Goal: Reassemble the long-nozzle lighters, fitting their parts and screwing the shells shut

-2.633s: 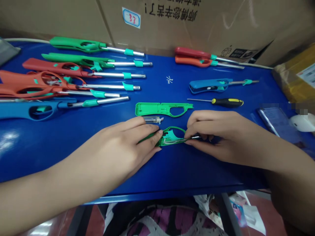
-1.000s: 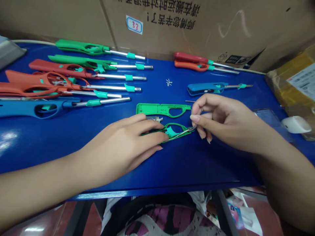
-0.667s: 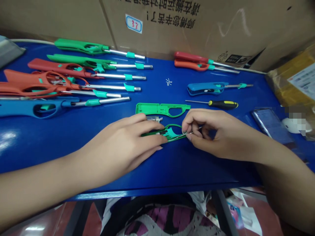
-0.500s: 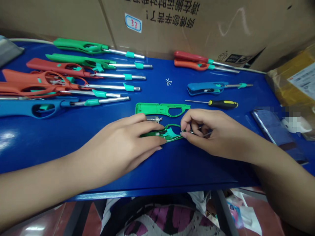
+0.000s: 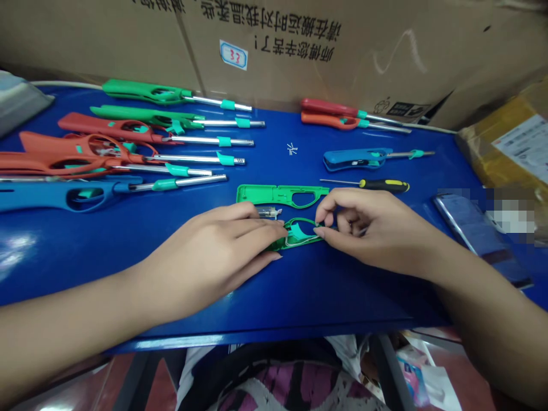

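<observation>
On the bench (image 5: 274, 302), the open green shell (image 5: 280, 245) is gripped by the left hand (image 5: 218, 245), presumably for steadiness, while its front end is seemingly pinched by the right hand (image 5: 368, 228) for finer control.

Left hand (image 5: 218, 245), right hand (image 5: 363, 225) and forearms (image 5: 98, 302) are bare; below and between the hands is purple cloth (image 5: 285, 381) with black patches and pale bands, black fabric (image 5: 248, 357) around it, white fabric (image 5: 190, 371) at either side
</observation>
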`<state>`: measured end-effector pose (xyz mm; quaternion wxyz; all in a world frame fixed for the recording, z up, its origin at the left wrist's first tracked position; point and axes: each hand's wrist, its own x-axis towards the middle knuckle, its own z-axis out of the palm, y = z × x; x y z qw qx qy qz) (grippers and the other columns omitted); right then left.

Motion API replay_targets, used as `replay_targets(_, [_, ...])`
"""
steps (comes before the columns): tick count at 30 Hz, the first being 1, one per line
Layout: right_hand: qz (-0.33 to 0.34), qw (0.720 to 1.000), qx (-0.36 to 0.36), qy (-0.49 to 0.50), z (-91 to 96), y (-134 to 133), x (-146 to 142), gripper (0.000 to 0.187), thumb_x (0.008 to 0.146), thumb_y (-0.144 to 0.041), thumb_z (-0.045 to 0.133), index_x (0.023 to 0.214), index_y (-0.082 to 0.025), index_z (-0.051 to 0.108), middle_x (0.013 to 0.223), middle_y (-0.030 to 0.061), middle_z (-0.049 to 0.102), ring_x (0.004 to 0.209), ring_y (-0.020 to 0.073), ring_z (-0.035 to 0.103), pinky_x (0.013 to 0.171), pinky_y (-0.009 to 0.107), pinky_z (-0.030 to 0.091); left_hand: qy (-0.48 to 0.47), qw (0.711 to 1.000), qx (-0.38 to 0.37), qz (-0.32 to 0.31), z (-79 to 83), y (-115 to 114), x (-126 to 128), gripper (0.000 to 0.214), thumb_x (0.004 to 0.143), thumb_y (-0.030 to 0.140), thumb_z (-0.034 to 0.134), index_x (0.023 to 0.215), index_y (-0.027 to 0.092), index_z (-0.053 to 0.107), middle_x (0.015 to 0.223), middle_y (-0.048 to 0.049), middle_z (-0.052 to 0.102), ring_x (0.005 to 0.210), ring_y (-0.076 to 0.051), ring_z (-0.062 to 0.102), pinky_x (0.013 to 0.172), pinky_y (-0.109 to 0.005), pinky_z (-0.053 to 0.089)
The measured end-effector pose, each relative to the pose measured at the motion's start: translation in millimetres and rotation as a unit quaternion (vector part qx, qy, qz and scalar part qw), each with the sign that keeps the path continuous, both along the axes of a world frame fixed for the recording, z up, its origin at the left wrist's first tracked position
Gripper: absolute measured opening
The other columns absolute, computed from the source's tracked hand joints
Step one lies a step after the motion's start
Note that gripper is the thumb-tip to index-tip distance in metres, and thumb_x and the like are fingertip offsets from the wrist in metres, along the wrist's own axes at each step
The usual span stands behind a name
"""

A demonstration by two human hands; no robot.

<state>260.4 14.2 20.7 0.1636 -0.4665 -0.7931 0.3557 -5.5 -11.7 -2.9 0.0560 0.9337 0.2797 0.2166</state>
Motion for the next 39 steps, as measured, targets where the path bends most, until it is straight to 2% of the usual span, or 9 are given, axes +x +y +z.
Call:
replay_targets(3, [-0.011,0.994,-0.091,0.062,2.0,-0.6,-0.3,0.012,0.086,-0.026,0.071,0.088,-0.020,0.060,0.053,-0.0090,0.052,0.044,0.0072,0.049,0.043,0.020,0.036,-0.016,1.000,-0.020,0.009,-2.2,1.0,-2.2,0.025,0.100,0.028,0.062,0.122,0.016,0.065,0.106,-0.0079,0.075,0.092,-0.020,0.070,0.080,-0.032,0.058])
replay_targets(5, [0.012,0.988,-0.120,0.096,2.1,-0.9,-1.9,0.013,0.087,-0.027,0.071,0.089,-0.020,0.061,0.065,-0.0041,0.063,0.054,0.0095,0.060,0.048,0.021,0.045,-0.021,0.999,-0.021,0.014,-3.2,2.0,-3.0,0.024,0.100,0.029,0.062,0.122,0.018,0.066,0.105,-0.0077,0.075,0.093,-0.020,0.071,0.082,-0.031,0.059])
replay_targets(9, [0.078,0.993,-0.028,0.085,-2.2,-0.8,-5.1,0.006,0.089,-0.023,0.069,0.085,-0.018,0.069,0.095,0.0035,0.068,0.073,0.0097,0.064,0.060,0.021,0.051,-0.009,0.999,0.021,0.024,-3.2,4.1,-1.9,0.025,0.100,0.028,0.062,0.123,0.017,0.065,0.109,-0.0081,0.076,0.098,-0.020,0.072,0.086,-0.032,0.060])
replay_targets(16, [0.134,0.984,0.105,0.043,-12.1,0.7,-1.0,0.012,0.089,-0.021,0.071,0.101,-0.019,0.069,0.094,0.0015,0.062,0.063,0.0073,0.049,0.059,0.022,0.045,-0.019,1.000,-0.003,0.022,-2.7,6.6,-0.1,0.025,0.099,0.028,0.064,0.122,0.018,0.066,0.108,-0.0067,0.076,0.097,-0.020,0.074,0.085,-0.030,0.061])
replay_targets(20, [0.153,0.971,0.185,0.017,-11.3,1.0,0.9,0.023,0.093,-0.026,0.069,0.115,-0.021,0.069,0.114,0.0083,0.064,0.093,0.0171,0.063,0.079,0.031,0.052,-0.028,1.000,0.001,0.009,-1.1,6.4,0.4,0.023,0.100,0.023,0.060,0.122,0.017,0.067,0.110,-0.0070,0.077,0.099,-0.019,0.074,0.086,-0.031,0.062])
replay_targets(23, [0.153,0.960,0.234,-0.031,-10.2,1.6,0.0,0.023,0.097,-0.029,0.064,0.117,-0.022,0.070,0.121,0.0099,0.063,0.107,0.0221,0.062,0.087,0.037,0.051,-0.018,1.000,0.017,-0.011,1.1,5.0,1.9,0.025,0.100,0.018,0.056,0.122,0.015,0.067,0.108,-0.0087,0.077,0.100,-0.020,0.073,0.086,-0.032,0.062])
replay_targets(33, [0.114,0.973,0.199,0.007,-22.9,8.7,-5.8,0.007,0.095,-0.024,0.068,0.101,-0.021,0.067,0.101,0.0050,0.066,0.097,0.0206,0.060,0.089,0.037,0.047,0.022,0.998,0.050,-0.039,-4.0,2.4,0.8,0.029,0.104,0.017,0.050,0.130,0.013,0.063,0.113,-0.0098,0.077,0.110,-0.023,0.071,0.093,-0.036,0.062])
replay_targets(37, [0.094,0.968,0.232,0.007,-21.6,9.1,-6.0,0.007,0.094,-0.026,0.069,0.097,-0.020,0.066,0.097,0.0048,0.066,0.093,0.0207,0.060,0.085,0.037,0.047,-0.019,0.999,0.003,-0.036,4.6,9.6,-4.2,0.027,0.103,0.025,0.058,0.127,0.015,0.065,0.117,-0.0087,0.075,0.106,-0.019,0.072,0.095,-0.031,0.058])
replay_targets(39, [0.094,0.963,0.251,0.029,-18.8,8.6,-5.0,0.007,0.095,-0.026,0.066,0.096,-0.019,0.066,0.095,0.0051,0.065,0.090,0.0199,0.060,0.082,0.035,0.047,-0.037,0.999,-0.010,0.000,11.3,16.3,-8.4,0.025,0.101,0.029,0.060,0.120,0.015,0.069,0.109,-0.0082,0.075,0.101,-0.020,0.070,0.090,-0.032,0.057])
